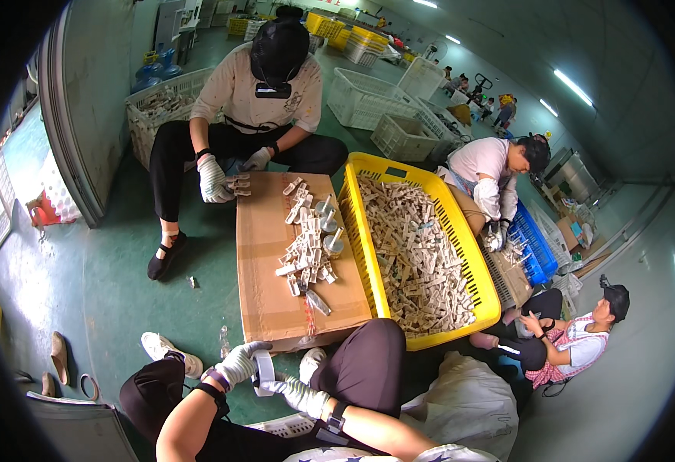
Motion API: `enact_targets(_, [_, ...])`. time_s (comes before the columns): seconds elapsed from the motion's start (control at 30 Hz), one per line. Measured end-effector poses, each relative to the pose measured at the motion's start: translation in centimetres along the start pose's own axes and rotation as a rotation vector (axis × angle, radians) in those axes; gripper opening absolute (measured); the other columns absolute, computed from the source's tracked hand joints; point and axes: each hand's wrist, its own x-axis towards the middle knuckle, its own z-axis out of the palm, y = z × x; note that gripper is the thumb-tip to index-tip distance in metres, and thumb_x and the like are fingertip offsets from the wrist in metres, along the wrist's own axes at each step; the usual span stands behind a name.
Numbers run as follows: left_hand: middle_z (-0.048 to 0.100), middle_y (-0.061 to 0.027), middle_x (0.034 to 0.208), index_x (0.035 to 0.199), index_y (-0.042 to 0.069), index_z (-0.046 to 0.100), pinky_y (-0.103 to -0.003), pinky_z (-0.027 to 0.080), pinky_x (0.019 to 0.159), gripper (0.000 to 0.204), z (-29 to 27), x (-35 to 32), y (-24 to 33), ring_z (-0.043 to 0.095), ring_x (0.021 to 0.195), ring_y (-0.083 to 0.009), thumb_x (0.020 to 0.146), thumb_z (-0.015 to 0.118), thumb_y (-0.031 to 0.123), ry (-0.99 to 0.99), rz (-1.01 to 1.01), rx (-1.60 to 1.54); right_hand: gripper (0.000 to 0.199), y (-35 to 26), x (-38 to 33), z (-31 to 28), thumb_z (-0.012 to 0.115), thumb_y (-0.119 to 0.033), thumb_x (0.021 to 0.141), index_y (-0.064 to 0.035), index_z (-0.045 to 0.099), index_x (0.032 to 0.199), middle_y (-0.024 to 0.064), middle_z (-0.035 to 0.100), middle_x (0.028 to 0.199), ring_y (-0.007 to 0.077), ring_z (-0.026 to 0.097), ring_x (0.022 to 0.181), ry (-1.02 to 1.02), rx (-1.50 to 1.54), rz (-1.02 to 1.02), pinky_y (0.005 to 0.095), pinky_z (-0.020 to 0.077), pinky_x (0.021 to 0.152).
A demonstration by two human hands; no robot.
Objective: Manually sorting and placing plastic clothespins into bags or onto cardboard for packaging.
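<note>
Close to my body, a white ring-shaped roll that looks like tape (262,371) is held between my two gloved hands. My left hand (237,365) is closed on its upper left side. The fingers of my right hand (303,395) are pressed together at its lower right edge. Just beyond is a brown cardboard box (264,269) used as a table. Beige plastic clips (300,246) lie heaped on it, beside clear jars (333,244) with upright spindles. A grey pointed piece (318,302) lies nearer to me.
A yellow crate (485,302) full of similar clips stands right of the box. Across from me a co-worker (256,100) in gloves handles clips; two others sit at the right. A white sack (468,408) lies by my right knee. Shoes (59,357) are on the floor at left.
</note>
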Motion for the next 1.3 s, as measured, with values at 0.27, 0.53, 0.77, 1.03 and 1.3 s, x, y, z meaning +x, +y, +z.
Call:
enact_targets(0.27, [0.069,-0.0038,0.105,0.120,0.009,0.065,-0.029,0.053,0.083,0.044,-0.1,0.1,0.9,0.063,0.092,-0.0127,0.081,0.065,-0.012,-0.003,-0.040,-0.030,0.036,-0.9,-0.3,0.6,0.065,-0.021,0.093,-0.0070,0.059,0.126,-0.0003,0.063,0.116,0.0112,0.055,0.109,-0.027,0.052,-0.027,0.0269,0.0404,0.100])
enact_targets(0.53, [0.069,-0.0038,0.106,0.120,0.009,0.065,-0.029,0.052,0.084,0.045,0.0,-0.1,1.1,0.063,0.094,-0.0130,0.080,0.066,-0.011,-0.001,-0.035,0.025,0.040,0.7,0.5,-0.6,0.064,-0.025,0.093,-0.0059,0.058,0.127,0.0014,0.063,0.118,0.0136,0.056,0.113,-0.047,0.033,-0.010,0.0290,0.0390,0.103])
enact_targets(0.77, [0.069,-0.0068,0.107,0.120,0.011,0.065,-0.031,0.051,0.086,0.050,-0.1,-0.2,0.5,0.064,0.096,-0.0170,0.077,0.061,-0.014,-0.002,-0.040,-0.012,0.035,0.4,0.2,0.0,0.064,-0.023,0.093,-0.0072,0.060,0.124,-0.0001,0.064,0.114,0.0115,0.057,0.108,-0.017,0.041,-0.008,0.0270,0.0403,0.100])
enact_targets(1.03, [0.069,-0.0055,0.107,0.122,0.010,0.064,-0.030,0.051,0.086,0.052,0.0,-0.1,0.7,0.063,0.096,-0.0153,0.076,0.063,-0.015,0.000,0.007,-0.028,0.033,0.1,0.1,0.2,0.064,-0.021,0.093,-0.0080,0.062,0.123,-0.0007,0.064,0.113,0.0107,0.057,0.104,-0.003,0.095,-0.015,0.0269,0.0412,0.098])
enact_targets(1.3, [0.069,-0.0051,0.107,0.120,0.009,0.064,-0.030,0.052,0.086,0.043,0.0,-0.1,1.3,0.063,0.095,-0.0135,0.081,0.067,-0.008,0.006,-0.057,-0.071,0.029,-0.5,-0.3,0.6,0.064,-0.020,0.093,-0.0088,0.063,0.119,-0.0010,0.065,0.111,0.0101,0.058,0.103,0.046,0.033,-0.005,0.0270,0.0422,0.097])
